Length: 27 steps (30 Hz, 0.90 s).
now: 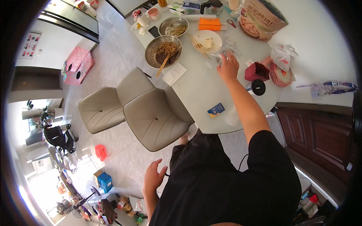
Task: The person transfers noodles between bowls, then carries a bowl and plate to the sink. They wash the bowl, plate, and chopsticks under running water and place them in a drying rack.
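Observation:
My right hand (228, 67) reaches over the table, its fingertips at a crumpled clear plastic bag (217, 56). Whether the fingers pinch the plastic is hard to tell. Just beyond is a white plate (210, 34) with a pale piece of food (208, 43) and a pair of wooden chopsticks (197, 44) across its rim. To the left stands a steel bowl of noodles (167, 49), with chopsticks (163, 65) leaning out. A second steel bowl (176, 29) holds some food behind it. My left hand (154, 175) hangs beside my body, fingers apart and holding nothing.
Near my right forearm are a black-lidded cup (257, 87) and a dark red box (256, 71). A small blue packet (216, 110) lies near the table's front edge. Farther back sit an orange box (209, 24) and a large food pouch (261, 21). Two chairs (155, 118) flank the table's left side.

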### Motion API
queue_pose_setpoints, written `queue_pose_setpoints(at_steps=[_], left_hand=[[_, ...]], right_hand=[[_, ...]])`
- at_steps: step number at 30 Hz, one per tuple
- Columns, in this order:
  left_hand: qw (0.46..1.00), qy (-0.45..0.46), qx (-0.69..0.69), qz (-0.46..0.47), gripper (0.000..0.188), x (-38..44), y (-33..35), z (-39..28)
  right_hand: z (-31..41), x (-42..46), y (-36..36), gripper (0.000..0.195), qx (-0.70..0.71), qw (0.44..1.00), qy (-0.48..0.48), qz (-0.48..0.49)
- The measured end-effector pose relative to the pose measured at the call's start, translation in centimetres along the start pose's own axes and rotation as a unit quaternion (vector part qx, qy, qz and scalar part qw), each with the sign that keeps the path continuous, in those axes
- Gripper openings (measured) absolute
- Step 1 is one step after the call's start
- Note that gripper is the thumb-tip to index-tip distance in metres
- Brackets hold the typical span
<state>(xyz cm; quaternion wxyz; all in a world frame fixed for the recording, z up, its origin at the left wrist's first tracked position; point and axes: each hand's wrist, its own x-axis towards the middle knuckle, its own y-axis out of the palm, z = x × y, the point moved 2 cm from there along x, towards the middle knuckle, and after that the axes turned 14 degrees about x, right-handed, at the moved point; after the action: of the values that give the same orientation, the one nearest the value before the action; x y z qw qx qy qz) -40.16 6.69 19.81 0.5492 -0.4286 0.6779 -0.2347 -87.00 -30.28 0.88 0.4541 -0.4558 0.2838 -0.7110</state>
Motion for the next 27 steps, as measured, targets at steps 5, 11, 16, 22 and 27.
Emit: queue_pose_setpoints(at_steps=[5, 11, 16, 22, 27], left_hand=[[0.999, -0.019, 0.002, 0.032, 0.050, 1.7, 0.4, 1.2], [1.000, -0.007, -0.012, 0.019, 0.049, 5.1, -1.3, 0.7], [0.998, -0.027, -0.024, 0.047, 0.050, 5.6, -1.3, 0.7], [0.999, -0.011, 0.008, 0.045, 0.049, 5.7, -1.3, 1.3], [0.999, -0.033, -0.022, 0.032, 0.048, 5.2, -0.7, 1.8]], right_hand=[[1.5, 4.8, 0.7, 0.035, -0.057, 0.952, 0.140, 0.265], [-3.3, 1.8, 0.0, 0.031, -0.192, 0.905, 0.182, 0.334], [3.3, 5.7, -0.9, 0.032, -0.106, 0.969, 0.099, 0.202], [6.8, 10.6, 9.4, 0.030, 0.035, 0.988, 0.040, 0.146], [6.5, 11.9, 12.6, 0.029, 0.045, 0.962, 0.148, 0.224]])
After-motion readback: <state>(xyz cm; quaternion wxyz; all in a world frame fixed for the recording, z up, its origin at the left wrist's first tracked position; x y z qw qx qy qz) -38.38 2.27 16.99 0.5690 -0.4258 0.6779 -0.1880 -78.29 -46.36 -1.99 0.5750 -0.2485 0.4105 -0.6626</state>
